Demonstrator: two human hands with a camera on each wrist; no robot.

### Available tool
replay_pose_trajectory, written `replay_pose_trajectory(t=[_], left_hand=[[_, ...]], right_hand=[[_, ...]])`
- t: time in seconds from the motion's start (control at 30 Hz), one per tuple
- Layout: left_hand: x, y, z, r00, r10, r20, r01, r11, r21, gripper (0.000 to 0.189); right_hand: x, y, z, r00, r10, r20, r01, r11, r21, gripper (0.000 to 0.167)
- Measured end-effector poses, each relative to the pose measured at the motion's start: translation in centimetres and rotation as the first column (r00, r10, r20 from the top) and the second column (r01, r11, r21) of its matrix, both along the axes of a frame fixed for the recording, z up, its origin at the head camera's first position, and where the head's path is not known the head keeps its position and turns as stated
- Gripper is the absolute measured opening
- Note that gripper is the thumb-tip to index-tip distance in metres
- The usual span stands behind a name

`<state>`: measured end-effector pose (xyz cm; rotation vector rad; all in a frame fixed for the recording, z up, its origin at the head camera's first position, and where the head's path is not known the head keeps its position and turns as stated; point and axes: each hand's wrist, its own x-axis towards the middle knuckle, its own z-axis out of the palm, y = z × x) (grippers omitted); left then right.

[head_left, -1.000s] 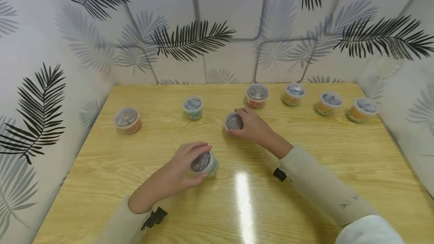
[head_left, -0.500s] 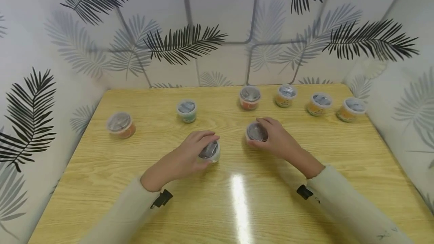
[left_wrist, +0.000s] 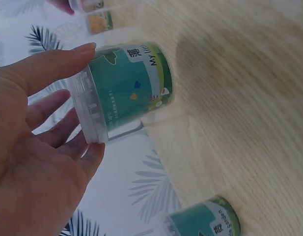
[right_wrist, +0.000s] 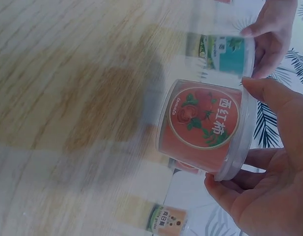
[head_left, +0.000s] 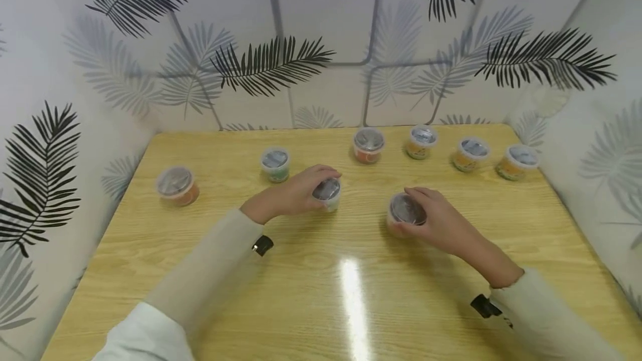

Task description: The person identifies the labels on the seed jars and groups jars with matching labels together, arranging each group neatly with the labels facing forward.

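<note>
My left hand (head_left: 301, 191) grips a lidded plastic tub with a teal label (left_wrist: 131, 88) around its rim, thumb on one side and fingers on the other. That tub is close over the table, a little in front and to the right of another teal tub (head_left: 275, 164). Farther right, my right hand (head_left: 441, 222) holds a wider clear-lidded tub with a red tomato label (right_wrist: 200, 123), fingers and thumb curled at the lid's edge. Both held tubs look upright in the head view, apart from each other.
A red-labelled tub (head_left: 175, 185) stands at the table's left, and another red tub (head_left: 368, 145) at the back middle. Orange-labelled tubs (head_left: 421, 141) line the back right. Leaf-patterned walls (head_left: 326, 93) enclose the wooden table (head_left: 281, 305) at back and sides.
My left hand has carried the teal tub away from me and slightly right. My right hand has brought the red tomato tub rightward and nearer to me. The head view has shifted slightly.
</note>
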<state>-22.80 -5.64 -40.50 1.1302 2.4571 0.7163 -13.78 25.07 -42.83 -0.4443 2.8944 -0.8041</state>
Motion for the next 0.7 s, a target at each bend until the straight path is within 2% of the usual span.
replay_pose_trajectory(t=[0.13, 0.27, 0.47, 0.7], left_hand=[[-2.0, 1.5, -0.7, 1.000, -0.001, 0.028, 0.001, 1.000, -0.003, 0.067], [-3.2, 2.6, -1.3, 0.999, -0.008, 0.040, 0.010, 0.999, -0.048, 0.067], [-4.2, 3.4, -1.6, 0.996, 0.020, 0.090, -0.011, 0.995, -0.098, 0.066], [-4.8, 3.9, -2.1, 0.992, 0.018, 0.124, -0.012, 0.999, -0.048, 0.068]], right_hand=[[0.2, 0.2, 0.1, 1.000, 0.006, 0.001, -0.006, 1.000, -0.018, 0.087], [0.3, 0.1, -0.1, 1.000, 0.013, 0.013, -0.012, 1.000, -0.022, 0.087], [0.3, -0.4, -0.3, 1.000, 0.024, 0.014, -0.023, 0.999, -0.026, 0.087], [0.4, -1.4, -0.8, 0.998, 0.042, 0.041, -0.040, 0.998, -0.056, 0.087]])
